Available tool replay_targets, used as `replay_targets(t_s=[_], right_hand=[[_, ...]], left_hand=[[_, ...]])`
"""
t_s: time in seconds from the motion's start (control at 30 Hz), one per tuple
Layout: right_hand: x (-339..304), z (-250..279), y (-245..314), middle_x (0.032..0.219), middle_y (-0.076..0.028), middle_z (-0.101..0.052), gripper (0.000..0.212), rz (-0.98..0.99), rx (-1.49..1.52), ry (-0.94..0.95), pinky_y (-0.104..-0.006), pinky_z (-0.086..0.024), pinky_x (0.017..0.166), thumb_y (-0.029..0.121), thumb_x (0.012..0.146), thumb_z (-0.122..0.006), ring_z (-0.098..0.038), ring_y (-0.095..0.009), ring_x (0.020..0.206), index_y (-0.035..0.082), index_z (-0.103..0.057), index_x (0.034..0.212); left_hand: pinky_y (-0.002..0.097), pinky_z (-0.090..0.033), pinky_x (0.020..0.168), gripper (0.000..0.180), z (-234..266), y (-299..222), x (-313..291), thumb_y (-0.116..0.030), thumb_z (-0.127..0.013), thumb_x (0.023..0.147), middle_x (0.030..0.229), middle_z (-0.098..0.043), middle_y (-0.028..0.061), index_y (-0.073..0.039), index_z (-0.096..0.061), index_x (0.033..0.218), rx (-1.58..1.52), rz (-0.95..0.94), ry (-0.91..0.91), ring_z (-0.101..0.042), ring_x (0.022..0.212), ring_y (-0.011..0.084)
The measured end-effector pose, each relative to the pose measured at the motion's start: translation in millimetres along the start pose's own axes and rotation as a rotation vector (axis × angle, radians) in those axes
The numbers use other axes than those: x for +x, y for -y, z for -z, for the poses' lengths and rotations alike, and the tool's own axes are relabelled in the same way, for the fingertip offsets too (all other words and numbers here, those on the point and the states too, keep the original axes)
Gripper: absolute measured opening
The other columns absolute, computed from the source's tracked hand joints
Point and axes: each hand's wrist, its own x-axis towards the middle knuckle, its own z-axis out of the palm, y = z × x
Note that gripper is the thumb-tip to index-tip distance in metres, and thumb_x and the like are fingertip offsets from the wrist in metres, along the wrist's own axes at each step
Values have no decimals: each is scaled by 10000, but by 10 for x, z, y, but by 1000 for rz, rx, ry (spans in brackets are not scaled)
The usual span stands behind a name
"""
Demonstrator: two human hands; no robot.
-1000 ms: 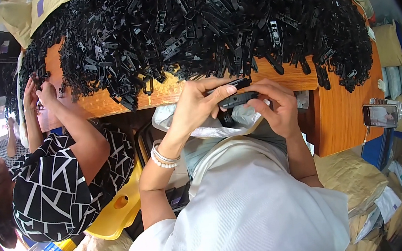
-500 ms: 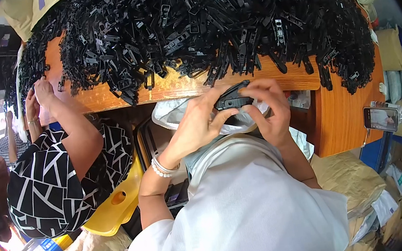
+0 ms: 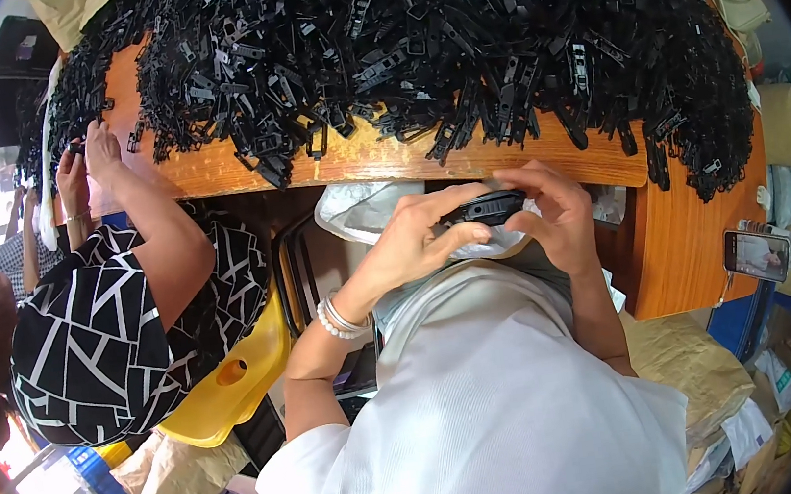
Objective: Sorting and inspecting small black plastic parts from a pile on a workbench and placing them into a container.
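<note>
A black, oblong plastic part (image 3: 492,207) with a small round detail on its face is held level in front of my chest, just short of the table's near edge. My left hand (image 3: 414,240) pinches its left end between thumb and fingers. At the other end, the thumb and fingers of my right hand (image 3: 558,215) close on it. The fingers hide both its ends. Beyond, a large heap of black plastic pieces (image 3: 313,60), some long and narrow, some loop-shaped, covers much of the wooden table (image 3: 355,161).
A white bag (image 3: 352,211) hangs open below the table edge. To the left, a co-worker in a patterned top (image 3: 93,353) handles a small black piece beside a yellow chair (image 3: 234,375). A phone (image 3: 757,255) stands at the right, above brown paper sacks (image 3: 692,369).
The black part has turned from tilted to nearly level. My right fingers, lifted and spread before, have come down onto its right end. The view has shifted slightly.
</note>
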Motion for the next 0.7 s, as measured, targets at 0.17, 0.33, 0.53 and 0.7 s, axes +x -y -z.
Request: replay_targets(t_s=[0.17,0.33,0.53,0.7], right_hand=[[-44,18,-137,815,-78,-577,227,98,-354,54,-239,-427,623,20,694,-659,-540,-146,703,-6,-632,918],[-104,-5,-96,861,-81,-592,212,-72,-375,100,-232,-444,590,-14,723,-618,-560,-145,711,-1,-626,934],[-153,86,-212,842,-65,-596,174,-30,-444,105,-225,-396,500,41,740,-637,-525,-125,605,16,-626,912],[-173,231,-187,811,-78,-592,147,-145,-424,40,-213,-432,544,-31,760,-571,-565,-132,679,-15,-626,895]], left_hand=[[280,-449,582,126,312,228,-43,-64,-611,763,753,-596,87,-12,-610,877,448,-53,-372,-568,629,173],[318,-431,497,76,634,661,-60,-88,-600,763,684,-543,104,-22,-594,800,1165,99,-736,-554,564,265],[334,-434,516,101,564,649,-126,-137,-613,745,707,-561,96,-39,-591,751,1182,177,-761,-560,583,282],[292,-409,523,92,569,529,-243,-91,-645,727,706,-497,86,-6,-612,737,968,138,-707,-521,574,205]])
